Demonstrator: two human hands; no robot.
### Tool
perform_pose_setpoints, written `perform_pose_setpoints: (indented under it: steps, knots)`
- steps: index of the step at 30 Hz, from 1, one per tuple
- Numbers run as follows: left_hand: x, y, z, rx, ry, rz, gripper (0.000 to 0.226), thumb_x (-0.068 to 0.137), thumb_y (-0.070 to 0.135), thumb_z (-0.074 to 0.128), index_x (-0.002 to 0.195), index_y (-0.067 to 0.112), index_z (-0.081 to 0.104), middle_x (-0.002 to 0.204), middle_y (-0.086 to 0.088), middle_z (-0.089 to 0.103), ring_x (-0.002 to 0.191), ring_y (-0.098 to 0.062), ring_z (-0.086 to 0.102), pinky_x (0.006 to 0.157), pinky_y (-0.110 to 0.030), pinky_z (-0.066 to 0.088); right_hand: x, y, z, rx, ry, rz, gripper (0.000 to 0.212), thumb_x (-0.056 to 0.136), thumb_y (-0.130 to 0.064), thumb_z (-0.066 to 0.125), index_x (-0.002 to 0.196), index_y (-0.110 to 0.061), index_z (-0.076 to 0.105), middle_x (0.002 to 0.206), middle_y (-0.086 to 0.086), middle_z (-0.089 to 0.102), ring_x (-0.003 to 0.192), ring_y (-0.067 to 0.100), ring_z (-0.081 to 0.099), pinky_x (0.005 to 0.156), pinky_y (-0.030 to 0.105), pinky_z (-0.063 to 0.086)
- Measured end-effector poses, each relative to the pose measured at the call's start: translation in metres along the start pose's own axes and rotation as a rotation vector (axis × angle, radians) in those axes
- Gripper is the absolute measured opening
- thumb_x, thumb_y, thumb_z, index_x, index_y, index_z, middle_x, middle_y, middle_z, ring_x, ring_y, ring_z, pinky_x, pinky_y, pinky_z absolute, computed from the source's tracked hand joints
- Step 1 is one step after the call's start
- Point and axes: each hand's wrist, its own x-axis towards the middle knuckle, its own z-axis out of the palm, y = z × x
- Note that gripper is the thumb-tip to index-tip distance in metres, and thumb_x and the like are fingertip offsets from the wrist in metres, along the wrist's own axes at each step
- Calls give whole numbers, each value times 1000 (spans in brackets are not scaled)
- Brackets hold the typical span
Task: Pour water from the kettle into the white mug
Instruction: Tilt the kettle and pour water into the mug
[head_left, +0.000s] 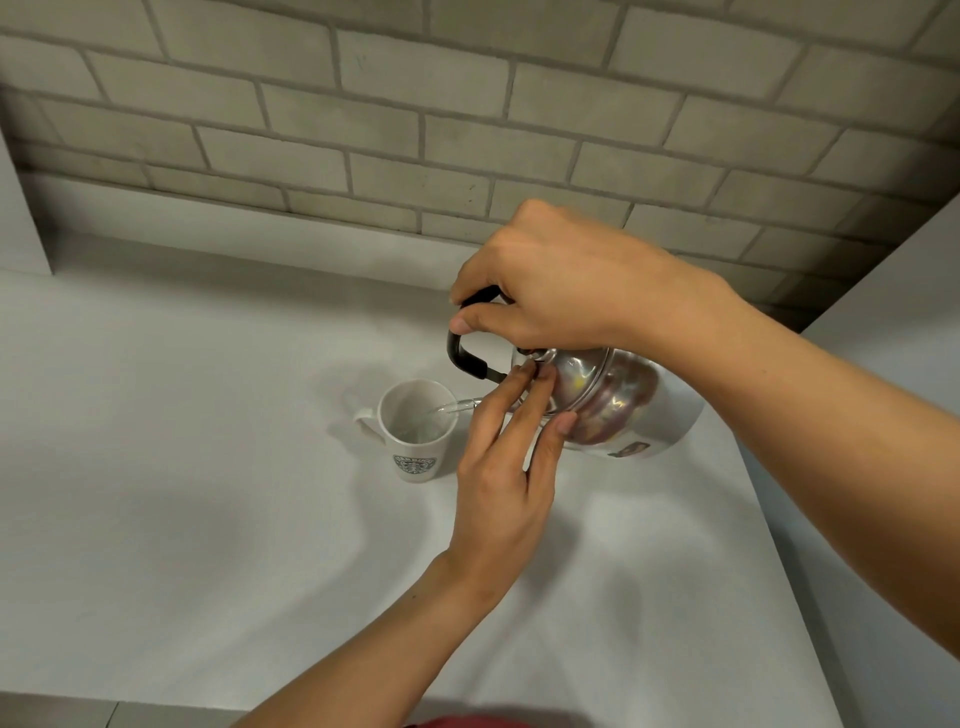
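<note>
A shiny metal kettle (618, 402) with a black handle hangs tilted to the left above the counter. My right hand (550, 280) is shut on that handle from above. A thin stream of water runs from the kettle into the white mug (415, 431), which stands upright on the counter with a dark emblem on its front and its handle to the left. My left hand (506, 457) reaches up from below, its fingertips pressed against the kettle's lid with the fingers spread. The spout is hidden behind my left fingers.
The white counter (208, 493) runs left and toward me. A grey brick wall (415, 130) closes the back. A white panel (883, 312) stands at the right, and the counter's right edge slants down from it.
</note>
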Motion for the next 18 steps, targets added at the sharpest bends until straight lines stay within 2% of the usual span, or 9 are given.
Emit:
perform_pose_setpoints:
  steps: [11, 16, 18]
  knots:
    - [-1, -2, 4, -32, 7, -21, 42, 99, 10, 66, 140, 8, 61, 143, -11, 58, 139, -14, 53, 116, -24, 39, 4, 1, 1, -14, -35, 5, 27, 100, -47, 62, 103, -26, 79, 70, -3, 62, 76, 28, 65, 66, 37, 54]
    - [0, -2, 5, -34, 14, -21, 42, 99, 11, 66, 140, 7, 61, 142, -11, 59, 138, -15, 54, 116, -27, 41, 6, 1, 2, -21, -34, -3, 27, 99, -46, 63, 102, -26, 80, 72, -3, 68, 75, 26, 66, 61, 32, 50]
    - [0, -2, 5, -37, 16, -24, 42, 99, 12, 65, 141, 8, 61, 141, -10, 59, 138, -14, 54, 116, -26, 41, 7, 1, 2, -27, -36, -3, 26, 99, -46, 64, 102, -26, 80, 74, -3, 70, 76, 26, 67, 62, 34, 53]
